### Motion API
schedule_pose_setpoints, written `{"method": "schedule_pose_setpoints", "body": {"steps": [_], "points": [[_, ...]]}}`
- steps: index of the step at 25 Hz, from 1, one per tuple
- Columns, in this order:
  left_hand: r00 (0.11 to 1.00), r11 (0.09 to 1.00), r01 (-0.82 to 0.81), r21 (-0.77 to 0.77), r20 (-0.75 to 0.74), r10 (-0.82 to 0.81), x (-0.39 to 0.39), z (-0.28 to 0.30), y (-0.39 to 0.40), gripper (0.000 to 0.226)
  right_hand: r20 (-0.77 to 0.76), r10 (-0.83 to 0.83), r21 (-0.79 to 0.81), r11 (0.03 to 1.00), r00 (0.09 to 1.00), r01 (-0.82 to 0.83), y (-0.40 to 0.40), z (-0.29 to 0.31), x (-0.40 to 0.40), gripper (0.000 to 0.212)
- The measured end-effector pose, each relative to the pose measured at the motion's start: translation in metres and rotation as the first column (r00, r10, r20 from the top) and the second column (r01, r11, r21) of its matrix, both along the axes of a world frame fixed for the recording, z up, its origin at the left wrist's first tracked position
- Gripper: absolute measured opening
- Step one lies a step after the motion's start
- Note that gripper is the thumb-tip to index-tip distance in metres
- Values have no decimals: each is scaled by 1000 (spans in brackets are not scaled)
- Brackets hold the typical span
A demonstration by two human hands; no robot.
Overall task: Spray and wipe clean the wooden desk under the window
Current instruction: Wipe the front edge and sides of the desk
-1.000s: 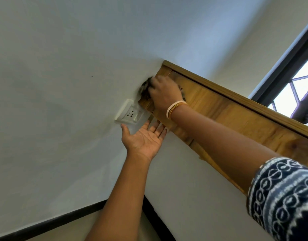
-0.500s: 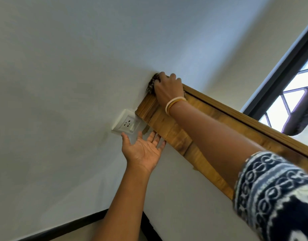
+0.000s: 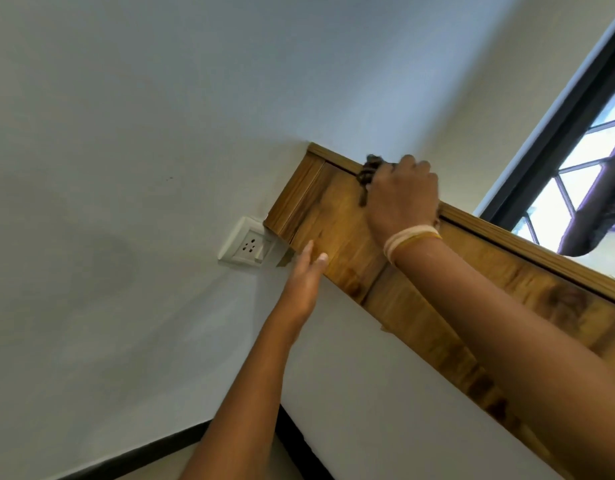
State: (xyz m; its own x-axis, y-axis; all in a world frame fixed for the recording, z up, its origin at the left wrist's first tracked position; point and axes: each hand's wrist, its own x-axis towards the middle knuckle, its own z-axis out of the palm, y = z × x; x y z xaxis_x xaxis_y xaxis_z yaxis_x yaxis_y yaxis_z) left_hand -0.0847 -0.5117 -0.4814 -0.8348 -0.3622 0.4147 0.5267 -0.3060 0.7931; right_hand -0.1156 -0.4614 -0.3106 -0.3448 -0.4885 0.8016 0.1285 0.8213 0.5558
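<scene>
- The right hand (image 3: 401, 195) is curling round a dark cloth (image 3: 366, 174) and pressing it against the top edge of the wooden bench (image 3: 337, 220), close to its left end; a tuft of the cloth is poking out past the fingers on the left.
- Pale and gold bangles (image 3: 408, 239) are circling the right wrist, and the forearm is stretching in from the lower right across the wood.
- The left hand (image 3: 304, 275) is lying flat with straight fingers held together, holding nothing; its fingertips are reaching the lower edge of the wood panel, though whether they are touching it cannot be told.
- A white wall socket (image 3: 247, 245) is sitting on the wall (image 3: 126, 133) just beside the bench's left end, near the left hand.
- A dark-framed window (image 3: 555, 140) is showing at the upper right, above the bench.
</scene>
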Motion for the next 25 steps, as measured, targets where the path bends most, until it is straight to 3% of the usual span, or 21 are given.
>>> {"method": "schedule_pose_setpoints", "body": {"steps": [7,9,12,16,21,25], "points": [[998,989,-55,-137,-20,53,-28,-9,6,70,122,-124,215,972,985,95,-118,15,-52,32],[997,981,-80,-178,-9,79,-31,-8,4,71,116,-88,249,967,989,57,-120,17,-53,32],[988,962,-131,-239,48,146,-24,-1,3,69,174,32,202,977,984,-68,-99,23,-43,29],[969,912,-205,-356,60,241,-9,4,-2,65,188,79,131,986,979,-104,-45,24,-20,28],[909,739,-397,-545,-124,397,42,40,28,59,172,109,46,992,979,-118,70,20,37,29],[859,468,-472,-747,-271,433,85,86,74,56,121,141,34,989,983,-146,170,13,92,35]]}}
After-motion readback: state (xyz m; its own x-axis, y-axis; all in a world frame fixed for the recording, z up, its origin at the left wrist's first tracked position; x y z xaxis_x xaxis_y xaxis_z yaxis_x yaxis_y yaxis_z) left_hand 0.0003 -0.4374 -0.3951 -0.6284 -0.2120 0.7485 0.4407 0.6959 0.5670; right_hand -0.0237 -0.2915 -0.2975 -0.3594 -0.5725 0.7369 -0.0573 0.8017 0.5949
